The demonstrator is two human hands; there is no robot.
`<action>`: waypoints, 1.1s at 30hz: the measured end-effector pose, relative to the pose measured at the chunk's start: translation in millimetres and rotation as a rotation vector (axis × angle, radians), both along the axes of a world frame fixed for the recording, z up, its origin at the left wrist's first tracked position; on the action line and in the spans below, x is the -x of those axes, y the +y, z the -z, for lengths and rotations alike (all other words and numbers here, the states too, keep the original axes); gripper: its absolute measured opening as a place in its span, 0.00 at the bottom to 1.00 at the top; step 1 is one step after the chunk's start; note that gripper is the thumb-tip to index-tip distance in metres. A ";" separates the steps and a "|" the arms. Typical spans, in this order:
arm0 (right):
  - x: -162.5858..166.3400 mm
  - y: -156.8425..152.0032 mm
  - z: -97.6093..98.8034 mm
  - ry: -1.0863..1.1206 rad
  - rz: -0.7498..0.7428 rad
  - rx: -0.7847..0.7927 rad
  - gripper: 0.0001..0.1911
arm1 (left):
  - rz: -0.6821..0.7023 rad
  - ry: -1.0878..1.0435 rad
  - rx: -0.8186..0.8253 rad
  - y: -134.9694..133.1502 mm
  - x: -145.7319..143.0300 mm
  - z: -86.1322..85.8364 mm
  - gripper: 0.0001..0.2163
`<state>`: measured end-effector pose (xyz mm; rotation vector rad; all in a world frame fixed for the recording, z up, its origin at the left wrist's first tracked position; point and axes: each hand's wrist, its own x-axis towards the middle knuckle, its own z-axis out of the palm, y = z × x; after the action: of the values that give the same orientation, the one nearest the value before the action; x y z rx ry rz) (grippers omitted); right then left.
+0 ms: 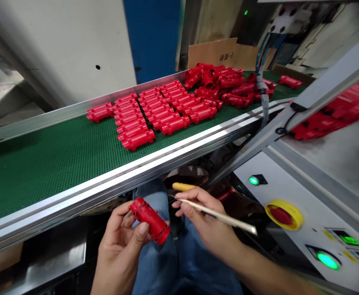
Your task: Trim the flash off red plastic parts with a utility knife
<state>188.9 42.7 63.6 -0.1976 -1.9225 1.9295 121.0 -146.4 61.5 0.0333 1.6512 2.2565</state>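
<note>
Red part [150,220] is sitting in the left hand [119,250], below the belt at lower centre. Green conveyor belt [44,176] is running from lower left to upper right, carrying red parts [154,108] in close rows, with a heap [225,82] beyond them at upper right. Control panel [290,176] is filling the lower right corner. Left fingers [119,219] are cradling the part, turning its end toward the right hand [205,219], which is pinching a thin blade tool [219,215], its tip just beside that end.
</note>
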 end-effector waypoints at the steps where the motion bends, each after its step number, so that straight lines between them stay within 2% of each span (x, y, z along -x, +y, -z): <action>1: -3.9 -0.5 -1.8 0.074 0.061 -0.211 0.05 | -0.012 0.004 0.005 -0.1 -0.3 0.4 0.19; 3: -13.4 -2.0 -8.0 0.224 0.079 -0.520 0.10 | -0.035 0.034 0.025 -0.7 -0.7 1.6 0.18; 5: -21.2 -3.8 -15.6 0.332 0.018 -0.621 0.15 | -0.060 0.073 0.047 -1.5 -0.9 3.0 0.17; 9: -20.8 -5.7 -24.1 0.362 0.041 -0.588 0.14 | -0.025 0.091 0.050 -1.9 -1.9 5.4 0.14; 13: -9.0 -7.1 -21.6 0.381 0.054 -0.562 0.11 | 0.032 0.083 0.050 0.3 -5.0 4.5 0.11; 33: -4.4 -9.5 -19.9 0.411 0.012 -0.601 0.13 | 0.045 0.124 0.055 -0.1 -8.8 1.1 0.09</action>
<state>193.3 33.2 83.5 0.3328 -2.0835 1.1811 129.8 -146.5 60.4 0.1995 1.7561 2.2146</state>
